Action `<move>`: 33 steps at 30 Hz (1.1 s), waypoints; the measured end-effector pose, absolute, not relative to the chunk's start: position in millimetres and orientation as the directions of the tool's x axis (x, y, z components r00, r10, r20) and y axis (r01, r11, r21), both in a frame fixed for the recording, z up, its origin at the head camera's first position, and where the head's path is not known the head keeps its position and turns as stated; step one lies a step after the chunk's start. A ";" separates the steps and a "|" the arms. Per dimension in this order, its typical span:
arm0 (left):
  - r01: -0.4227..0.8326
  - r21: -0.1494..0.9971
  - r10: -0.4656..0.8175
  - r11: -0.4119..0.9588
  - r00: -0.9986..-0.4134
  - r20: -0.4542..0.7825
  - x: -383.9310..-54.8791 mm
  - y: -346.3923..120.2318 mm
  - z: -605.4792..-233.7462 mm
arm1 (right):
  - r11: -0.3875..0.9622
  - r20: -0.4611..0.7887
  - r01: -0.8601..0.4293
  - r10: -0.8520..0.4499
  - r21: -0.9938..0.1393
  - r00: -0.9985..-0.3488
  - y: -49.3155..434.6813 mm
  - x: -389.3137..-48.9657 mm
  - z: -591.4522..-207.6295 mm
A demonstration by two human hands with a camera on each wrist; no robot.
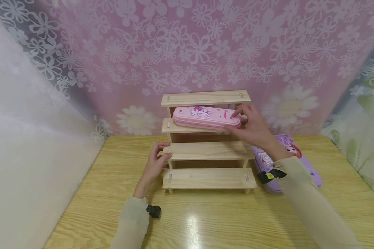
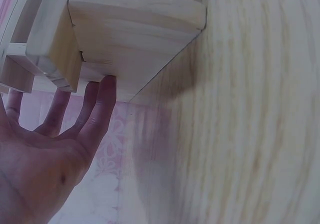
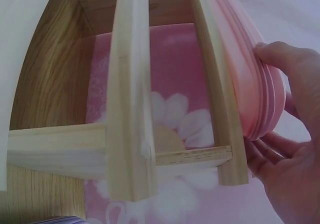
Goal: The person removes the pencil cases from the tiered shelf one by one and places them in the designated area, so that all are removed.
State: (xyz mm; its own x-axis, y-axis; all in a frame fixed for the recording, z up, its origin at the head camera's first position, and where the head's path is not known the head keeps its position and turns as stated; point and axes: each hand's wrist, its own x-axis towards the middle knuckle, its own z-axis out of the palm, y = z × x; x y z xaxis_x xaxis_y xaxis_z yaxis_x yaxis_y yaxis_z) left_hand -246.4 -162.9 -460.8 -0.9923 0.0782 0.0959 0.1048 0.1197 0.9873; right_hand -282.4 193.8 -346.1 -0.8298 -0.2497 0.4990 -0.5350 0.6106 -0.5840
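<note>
A pink pencil case [image 1: 207, 117] with a bunny print and the word "Sweet" lies along the second board from the top of a stepped wooden shelf [image 1: 208, 179]. Its right end is pinched by my right hand [image 1: 250, 126], fingers on top and thumb at the front edge. In the right wrist view the case [image 3: 252, 69] overhangs the shelf's end, with the thumb and fingers on either side of it. My left hand [image 1: 154, 162] grips the left end of the third board. From the left wrist, the hand's fingertips [image 2: 108, 84] meet the shelf's side panel [image 2: 130, 39].
A larger purple pencil case [image 1: 305, 166] with cartoon prints lies on the wood-grain table [image 1: 205, 218] right of the shelf, partly behind my right forearm. A pink floral curtain [image 1: 190, 52] hangs behind, and a pale sheet [image 1: 28, 121] borders the left side.
</note>
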 end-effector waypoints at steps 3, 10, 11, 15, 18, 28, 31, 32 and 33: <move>0.103 0.987 0.078 0.121 -0.993 0.094 -245.9 -163.0 -460.1 | 0.592 0.470 -0.517 -0.248 -0.619 -0.847 195.5 -280.2 -344.6; 0.088 0.989 0.066 0.119 -0.995 0.080 -244.8 -161.2 -459.9 | 0.565 0.397 -0.431 -0.191 -0.704 -0.898 200.8 -268.2 -341.6; 0.086 0.989 0.066 0.117 -0.995 0.079 -244.8 -161.2 -460.2 | 0.561 0.396 -0.427 -0.184 -0.709 -0.899 202.1 -265.9 -341.6; 0.090 0.989 0.070 0.119 -0.994 0.082 -245.1 -161.3 -461.6 | 0.560 0.403 -0.425 -0.172 -0.711 -0.899 210.2 -255.6 -342.6; 0.093 0.989 0.071 0.117 -0.994 0.085 -245.1 -161.4 -462.3 | 0.559 0.396 -0.409 -0.152 -0.721 -0.906 217.8 -247.6 -342.9; 0.090 0.989 0.074 0.114 -0.994 0.082 -246.0 -162.2 -464.6 | 0.518 0.423 -0.406 -0.091 -0.753 -0.901 249.1 -222.6 -349.6; 0.092 0.988 0.079 0.122 -0.993 0.083 -245.7 -162.4 -465.3 | 0.498 0.429 -0.399 -0.060 -0.769 -0.901 258.7 -215.2 -352.8; 0.095 0.988 0.083 0.119 -0.993 0.085 -245.6 -162.5 -465.5 | 0.486 0.432 -0.401 -0.052 -0.777 -0.900 261.8 -213.0 -353.9; 0.096 0.988 0.086 0.120 -0.993 0.087 -245.4 -162.4 -465.5 | 0.472 0.440 -0.408 -0.048 -0.781 -0.897 265.2 -210.9 -355.2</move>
